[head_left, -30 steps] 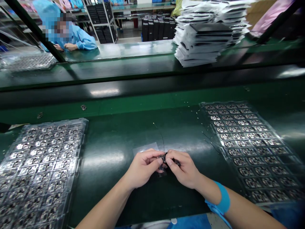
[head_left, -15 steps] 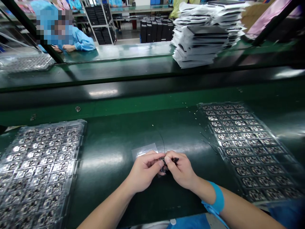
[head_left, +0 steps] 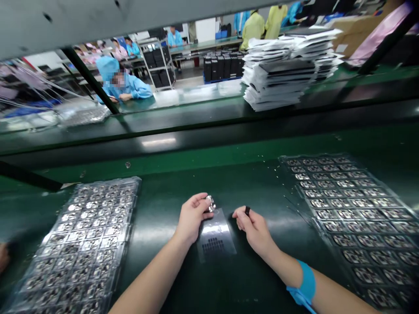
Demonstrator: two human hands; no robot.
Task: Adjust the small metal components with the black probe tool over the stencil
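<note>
My left hand (head_left: 193,216) pinches a small shiny circuit board (head_left: 210,203) between thumb and fingers, just above the green bench. Under and beside that hand lies a clear plastic sheet (head_left: 225,233) bearing rows of small black pieces (head_left: 212,244). To the right of the sheet, my right hand (head_left: 252,226) is closed, apart from the board. A short black object (head_left: 247,211) sticks up from its fingers; the rest is hidden, so its kind cannot be made out. A blue band (head_left: 306,279) circles the right wrist.
Clear trays of circuit boards lie left (head_left: 135,192) and right (head_left: 304,197). Thin dark wire pieces (head_left: 296,207) rest beside the right tray. A stack of white-wrapped items (head_left: 278,74) stands behind a raised ledge. A co-worker in blue (head_left: 140,89) sits opposite; another person's hand (head_left: 4,257) shows far left.
My hands have separated: the left moved slightly up with the board, the right moved right. The plastic sheet with black pieces is now uncovered between them. The head view has tilted up and shifted left.
</note>
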